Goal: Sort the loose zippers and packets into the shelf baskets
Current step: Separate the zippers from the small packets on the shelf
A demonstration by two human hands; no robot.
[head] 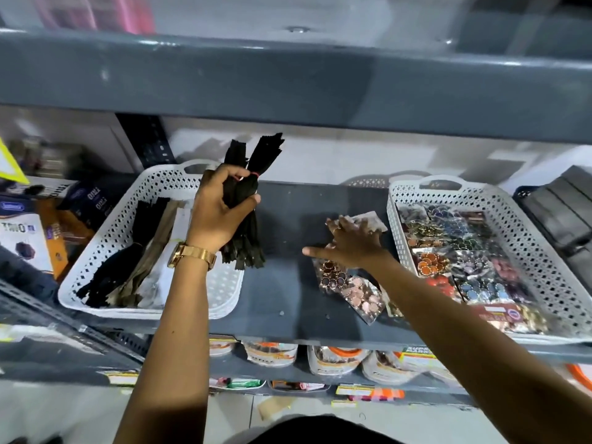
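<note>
Nearest, clear packets of coppery buttons (358, 291) lie loose by the front edge of the grey metal shelf (282, 277). The right hand (352, 243) rests spread on another packet there; whether it grips is unclear. Bare shelf lies open between the two white perforated plastic baskets. The left hand (221, 209) clenches a bundle of black zippers (246, 203) above the left basket's (105, 251) right rim. The right basket (528, 245) holds colourful packets.

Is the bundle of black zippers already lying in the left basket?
No, the left hand holds the black zipper bundle up beside the left basket.
</note>
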